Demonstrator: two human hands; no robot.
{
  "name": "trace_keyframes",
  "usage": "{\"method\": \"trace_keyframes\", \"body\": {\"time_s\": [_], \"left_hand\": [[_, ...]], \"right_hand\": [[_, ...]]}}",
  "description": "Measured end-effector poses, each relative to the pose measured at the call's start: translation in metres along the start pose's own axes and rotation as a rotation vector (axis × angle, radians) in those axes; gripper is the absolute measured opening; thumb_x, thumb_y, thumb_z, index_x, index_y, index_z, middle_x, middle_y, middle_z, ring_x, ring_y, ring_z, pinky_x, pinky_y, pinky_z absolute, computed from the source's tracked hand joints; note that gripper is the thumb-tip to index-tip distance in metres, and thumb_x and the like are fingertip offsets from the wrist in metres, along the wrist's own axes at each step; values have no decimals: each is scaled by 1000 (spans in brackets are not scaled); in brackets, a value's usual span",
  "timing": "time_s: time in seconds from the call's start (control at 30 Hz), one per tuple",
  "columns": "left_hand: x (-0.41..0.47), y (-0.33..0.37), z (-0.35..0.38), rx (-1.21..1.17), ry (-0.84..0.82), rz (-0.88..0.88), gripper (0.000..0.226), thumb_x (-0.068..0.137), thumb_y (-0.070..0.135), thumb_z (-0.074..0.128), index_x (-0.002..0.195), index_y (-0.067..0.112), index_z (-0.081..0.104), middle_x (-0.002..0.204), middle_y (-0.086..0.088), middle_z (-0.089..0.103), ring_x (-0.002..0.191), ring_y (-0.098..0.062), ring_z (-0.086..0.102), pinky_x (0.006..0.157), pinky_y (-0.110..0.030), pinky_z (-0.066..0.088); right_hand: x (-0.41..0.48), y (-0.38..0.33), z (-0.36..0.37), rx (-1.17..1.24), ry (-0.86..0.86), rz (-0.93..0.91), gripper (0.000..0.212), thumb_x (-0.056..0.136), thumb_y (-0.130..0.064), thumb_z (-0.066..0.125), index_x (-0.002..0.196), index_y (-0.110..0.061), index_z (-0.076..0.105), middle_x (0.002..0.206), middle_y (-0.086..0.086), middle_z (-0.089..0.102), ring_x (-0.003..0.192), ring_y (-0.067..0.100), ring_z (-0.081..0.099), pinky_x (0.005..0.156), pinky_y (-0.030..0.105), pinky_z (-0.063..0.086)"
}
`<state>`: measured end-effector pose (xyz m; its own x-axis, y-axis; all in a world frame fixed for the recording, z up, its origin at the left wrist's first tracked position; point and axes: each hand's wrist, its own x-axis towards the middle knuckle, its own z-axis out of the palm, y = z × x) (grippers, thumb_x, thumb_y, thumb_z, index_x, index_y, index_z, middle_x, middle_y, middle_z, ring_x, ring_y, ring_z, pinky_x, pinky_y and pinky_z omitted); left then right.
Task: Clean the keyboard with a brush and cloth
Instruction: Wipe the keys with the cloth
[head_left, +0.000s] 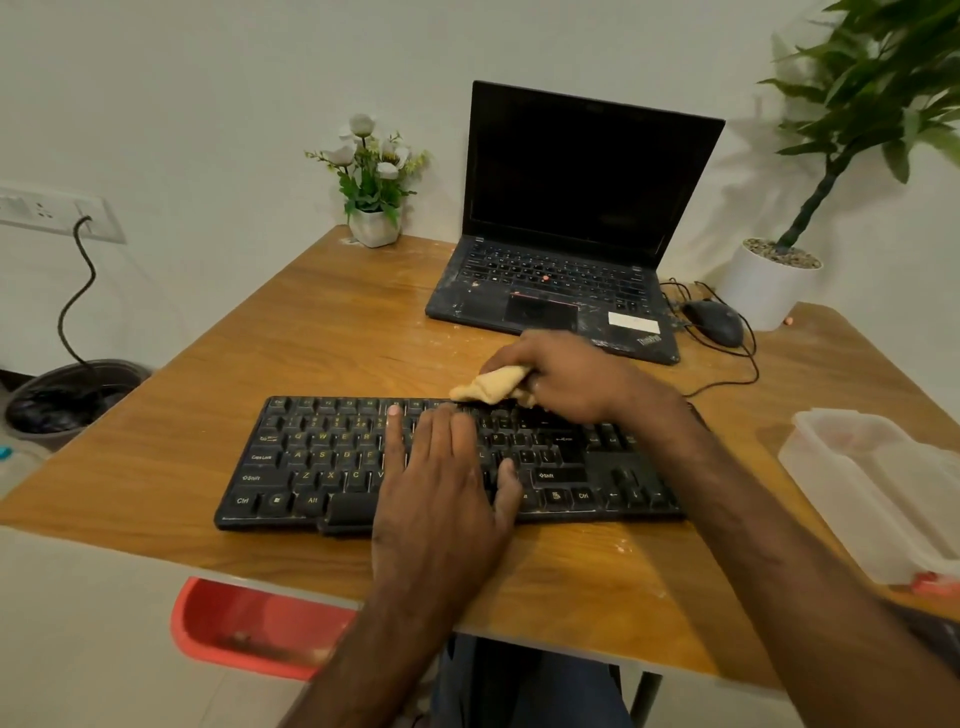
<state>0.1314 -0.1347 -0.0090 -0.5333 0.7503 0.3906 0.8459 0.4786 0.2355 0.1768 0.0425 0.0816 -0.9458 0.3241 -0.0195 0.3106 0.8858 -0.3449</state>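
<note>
A black keyboard with yellow letters lies near the front of the wooden table. My left hand rests flat on the middle keys, fingers spread, holding nothing. My right hand is at the keyboard's top edge, closed on a bunched tan cloth whose tip touches the top key row. No brush is in view.
A dusty open laptop stands behind the keyboard, with a wired mouse to its right. A clear plastic container sits at the right edge. A small flower pot and a white planter stand at the back. A red stool is below left.
</note>
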Motion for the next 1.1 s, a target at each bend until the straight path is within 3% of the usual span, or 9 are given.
{"method": "trace_keyframes", "body": {"time_s": [0.3, 0.43, 0.57, 0.67, 0.73, 0.9, 1.0, 1.1], "left_hand": [[3, 0, 5, 2, 56, 22, 39, 97, 49, 37, 105, 13, 51, 108, -9, 62, 109, -23, 61, 119, -53, 21], [1, 0, 4, 17, 17, 16, 46, 98, 50, 32, 111, 11, 53, 117, -11, 63, 117, -24, 59, 120, -56, 24], [0, -1, 3, 31, 3, 16, 47, 99, 50, 33, 115, 11, 54, 119, -10, 62, 119, -24, 57, 122, -54, 22], [2, -1, 3, 34, 14, 14, 45, 99, 51, 34, 113, 12, 53, 118, -10, 62, 119, -23, 57, 122, -52, 18], [2, -1, 3, 29, 11, 8, 43, 99, 50, 34, 112, 13, 52, 117, -9, 62, 118, -23, 57, 122, -53, 18], [1, -2, 4, 22, 14, 16, 41, 99, 50, 36, 110, 14, 51, 115, -8, 62, 116, -23, 58, 122, -53, 19], [1, -2, 4, 9, 20, 12, 41, 99, 50, 35, 108, 14, 51, 113, -7, 62, 114, -21, 59, 122, -54, 21], [0, -2, 4, 0, 30, 18, 38, 99, 49, 36, 106, 14, 51, 111, -8, 62, 112, -21, 59, 122, -53, 20]], "right_hand": [[-36, 56, -16, -101, -27, 207, 50, 91, -3, 52, 127, -37, 62, 127, -4, 55, 120, 17, 48, 104, 47, 41], [-27, 34, 1, -100, 29, 115, 47, 95, -8, 52, 130, -38, 60, 113, -7, 50, 111, 12, 46, 98, 38, 39], [-6, 10, 16, -79, 29, 0, 48, 94, -6, 52, 127, -39, 62, 106, -7, 51, 103, 11, 46, 90, 39, 43], [-6, 14, 11, -40, 177, 60, 47, 93, -10, 58, 135, -33, 55, 128, -7, 56, 117, 12, 50, 98, 40, 44], [-15, 17, 6, -17, 284, 50, 45, 94, -14, 61, 134, -33, 54, 129, -7, 56, 115, 10, 51, 96, 36, 44], [-42, 16, 14, -85, 78, 10, 46, 96, -7, 54, 124, -43, 63, 116, -10, 55, 109, 10, 49, 92, 34, 43], [-50, 34, -4, 17, 14, 142, 51, 94, -1, 54, 116, -45, 67, 129, -10, 55, 117, 14, 50, 101, 43, 45], [-54, 46, -22, -100, -31, 267, 48, 92, -1, 57, 115, -42, 67, 138, -8, 55, 122, 16, 50, 103, 44, 45]]}}
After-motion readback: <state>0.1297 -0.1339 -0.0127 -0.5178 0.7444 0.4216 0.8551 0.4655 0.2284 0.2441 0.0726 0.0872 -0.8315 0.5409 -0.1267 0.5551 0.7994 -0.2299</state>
